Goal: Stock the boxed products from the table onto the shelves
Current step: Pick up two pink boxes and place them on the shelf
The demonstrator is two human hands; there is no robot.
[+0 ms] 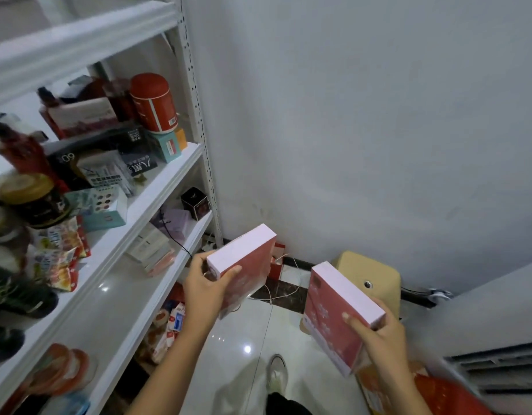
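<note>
My left hand grips a flat pink box with pale edges, held tilted just off the right end of the white shelving unit. My right hand grips a second box of the same kind lower and further right, above the floor. The two boxes are apart. The shelf level beside my left hand holds a few flat boxes at its far end and has bare white surface in front.
The upper shelf is crowded with a red tin, boxes, a jar and snack packets. A tan stool stands by the wall. A white vented unit is at the right, and red bags lie below it. My shoe is on the glossy floor.
</note>
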